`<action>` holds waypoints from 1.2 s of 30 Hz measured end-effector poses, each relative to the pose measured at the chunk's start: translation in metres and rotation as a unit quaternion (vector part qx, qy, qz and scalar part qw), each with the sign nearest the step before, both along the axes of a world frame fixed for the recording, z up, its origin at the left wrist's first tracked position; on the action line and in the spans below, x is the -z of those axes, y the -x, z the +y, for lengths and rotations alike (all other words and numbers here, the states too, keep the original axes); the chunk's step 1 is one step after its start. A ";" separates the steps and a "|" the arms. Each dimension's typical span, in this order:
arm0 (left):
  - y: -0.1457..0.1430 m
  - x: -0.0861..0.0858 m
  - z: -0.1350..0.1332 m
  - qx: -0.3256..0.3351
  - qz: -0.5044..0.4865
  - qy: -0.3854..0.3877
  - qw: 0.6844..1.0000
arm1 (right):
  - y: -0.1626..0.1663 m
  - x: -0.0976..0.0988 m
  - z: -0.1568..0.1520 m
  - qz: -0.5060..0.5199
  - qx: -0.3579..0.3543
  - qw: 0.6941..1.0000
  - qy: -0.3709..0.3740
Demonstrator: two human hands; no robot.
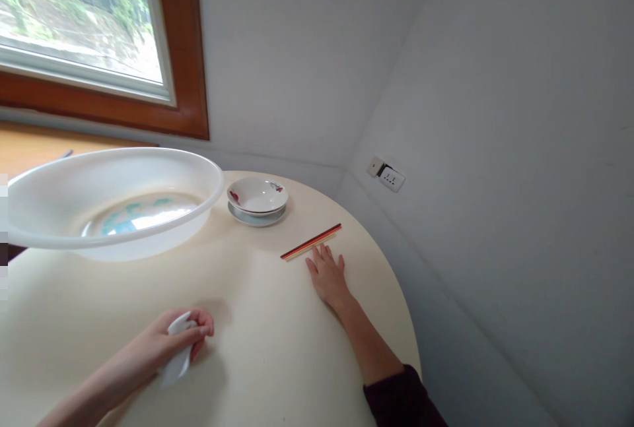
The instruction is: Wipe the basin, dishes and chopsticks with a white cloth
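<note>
My left hand (185,336) is closed around a crumpled white tissue (177,362), just above the near part of the table. Farther right, my right hand (328,274) rests with its fingers spread, the fingertips at a pair of chopsticks (312,241). The sticks lie side by side at a slant, one dark red and one pale wood-coloured; whether the fingers press on them I cannot tell. Beyond them a white bowl with red flower prints (257,196) sits on a pale bluish dish (256,220).
A large translucent white basin (208,193) stands at the left on the round cream table (277,348). The table's curved edge runs down the right side, near the grey wall (495,150) with a socket (392,178). A wood-framed window (181,51) is at the back left.
</note>
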State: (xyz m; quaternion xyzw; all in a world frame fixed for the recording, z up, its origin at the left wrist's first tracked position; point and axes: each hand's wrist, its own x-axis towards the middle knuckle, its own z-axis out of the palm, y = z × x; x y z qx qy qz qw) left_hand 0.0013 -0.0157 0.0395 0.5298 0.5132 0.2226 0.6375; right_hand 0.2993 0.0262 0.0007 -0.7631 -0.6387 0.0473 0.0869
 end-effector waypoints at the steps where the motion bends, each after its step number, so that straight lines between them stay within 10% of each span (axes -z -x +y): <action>1: 0.000 0.000 0.000 0.000 -0.002 0.001 1.000 | 0.000 0.000 0.000 0.000 0.000 1.000 0.000; 17: 0.004 0.009 0.007 -0.118 -0.195 0.111 0.967 | 0.003 0.000 -0.002 0.027 -0.002 0.996 -0.090; 22: 0.000 0.001 0.007 -0.108 -0.343 0.178 0.916 | 0.051 -0.006 -0.022 0.142 -0.166 0.942 -0.255; 27: -0.006 0.005 0.005 -0.092 -0.378 0.181 0.903 | 0.119 -0.022 -0.065 0.292 -0.310 0.889 -0.168; 36: -0.013 0.010 0.006 -0.058 -0.345 0.175 0.920 | 0.137 -0.022 -0.070 0.466 -0.278 0.829 -0.135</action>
